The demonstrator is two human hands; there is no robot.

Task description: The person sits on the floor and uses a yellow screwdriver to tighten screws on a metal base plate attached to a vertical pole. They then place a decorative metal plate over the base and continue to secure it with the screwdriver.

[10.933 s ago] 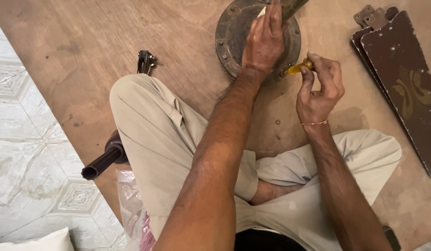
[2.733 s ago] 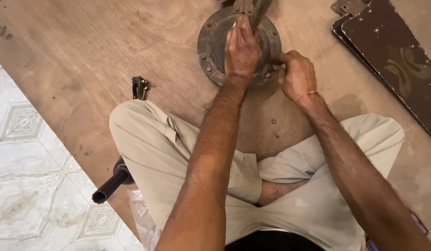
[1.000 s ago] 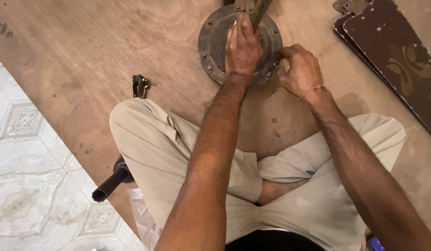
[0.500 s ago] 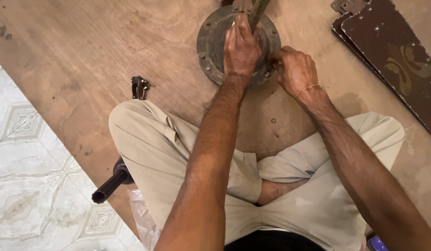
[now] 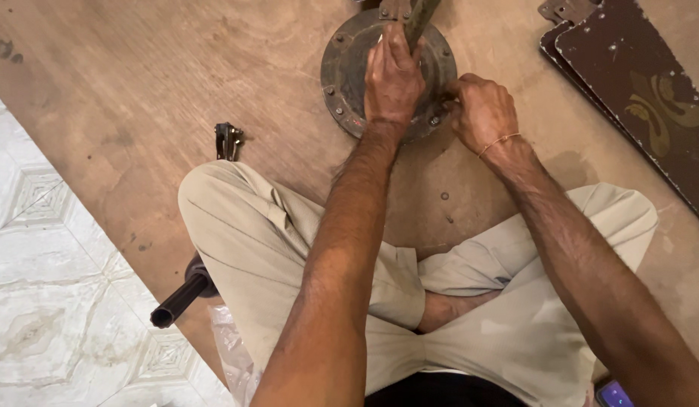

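Note:
I sit cross-legged on a brown wooden board. A round dark metal disc [image 5: 342, 71] with bolts around its rim lies in front of my knees. My left hand [image 5: 393, 79] rests on the disc's middle and grips a greenish rod [image 5: 421, 15] that rises from it. At the disc's right rim, my right hand [image 5: 481, 113] has its fingers pinched together over a bolt; what it holds is hidden by the fingers.
Dark brown fan blades [image 5: 640, 98] with a gold pattern lie at the upper right. A small metal tool [image 5: 227, 139] lies left of my knee. A black tube [image 5: 180, 298] sticks out under my left leg. Patterned floor tiles [image 5: 55, 286] lie at the left.
Earlier my right hand held a yellow-handled tool away from the disc; it has since moved onto the disc's right rim. Over the last second both hands have barely moved.

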